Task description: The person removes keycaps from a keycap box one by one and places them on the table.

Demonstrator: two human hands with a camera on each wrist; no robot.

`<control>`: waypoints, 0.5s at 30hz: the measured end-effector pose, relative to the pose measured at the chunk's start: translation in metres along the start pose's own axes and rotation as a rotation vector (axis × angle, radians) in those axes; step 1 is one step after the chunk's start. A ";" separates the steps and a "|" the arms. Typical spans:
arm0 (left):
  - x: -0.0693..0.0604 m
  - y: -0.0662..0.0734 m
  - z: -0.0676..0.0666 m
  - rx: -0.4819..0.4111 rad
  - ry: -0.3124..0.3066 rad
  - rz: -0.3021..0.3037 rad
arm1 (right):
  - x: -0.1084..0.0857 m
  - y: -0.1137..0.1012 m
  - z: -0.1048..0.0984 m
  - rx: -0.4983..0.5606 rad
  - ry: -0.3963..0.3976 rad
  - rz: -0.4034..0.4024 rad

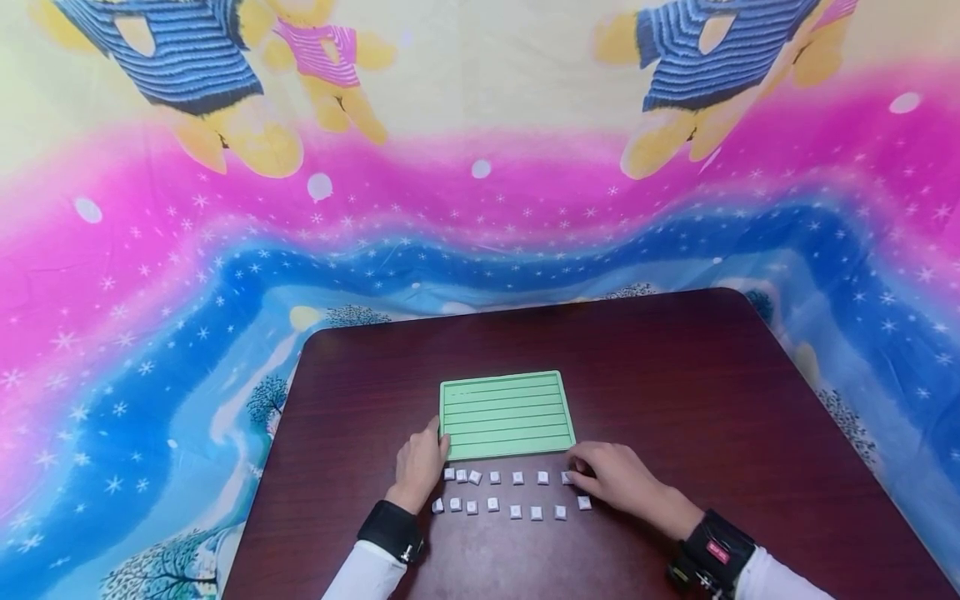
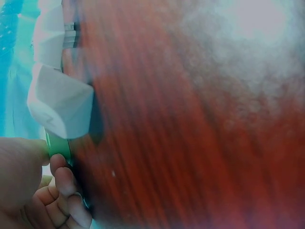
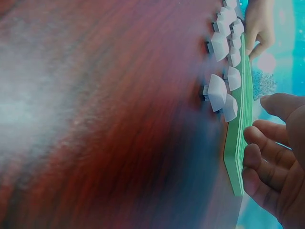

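A light green rectangular board (image 1: 506, 414) with a raised rim and several lengthwise lines lies on the table. My left hand (image 1: 420, 465) holds its left edge near the lower corner, the thumb at the rim. In the left wrist view, that thumb and the fingertips (image 2: 66, 179) meet around the green edge. My right hand (image 1: 618, 479) is at the board's lower right corner, close to the end keycap (image 1: 567, 477) of the upper row. In the right wrist view its fingers are loosely bent, the thumb is apart from them, and nothing is seen between.
Two rows of small white keycaps lie in front of the board, among them a tilted keycap (image 1: 475, 477) and one at the lower right (image 1: 584, 503). The dark red wooden table (image 1: 675, 375) has rounded far corners. A patterned cloth (image 1: 465, 183) hangs behind it.
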State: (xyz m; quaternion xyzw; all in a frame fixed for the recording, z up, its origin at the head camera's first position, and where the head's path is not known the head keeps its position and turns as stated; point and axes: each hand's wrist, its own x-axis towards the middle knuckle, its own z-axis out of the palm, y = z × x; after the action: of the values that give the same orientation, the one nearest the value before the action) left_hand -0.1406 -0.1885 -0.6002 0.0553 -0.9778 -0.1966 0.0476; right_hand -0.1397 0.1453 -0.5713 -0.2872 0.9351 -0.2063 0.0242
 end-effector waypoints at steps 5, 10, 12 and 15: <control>0.000 0.000 -0.001 0.000 0.005 0.002 | 0.006 0.001 0.003 0.013 0.031 -0.008; -0.001 0.001 -0.002 -0.001 0.004 0.004 | 0.013 0.002 0.007 0.018 0.047 -0.007; -0.001 0.001 -0.002 0.001 0.005 0.006 | 0.016 0.000 0.007 0.017 0.049 -0.009; 0.000 0.000 -0.002 0.001 0.005 0.009 | 0.019 -0.003 0.007 0.017 0.054 -0.015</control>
State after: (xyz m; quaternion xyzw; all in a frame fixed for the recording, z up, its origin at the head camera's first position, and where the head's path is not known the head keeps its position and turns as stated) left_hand -0.1400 -0.1889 -0.5981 0.0513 -0.9780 -0.1957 0.0511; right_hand -0.1533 0.1301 -0.5749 -0.2885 0.9314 -0.2221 -0.0003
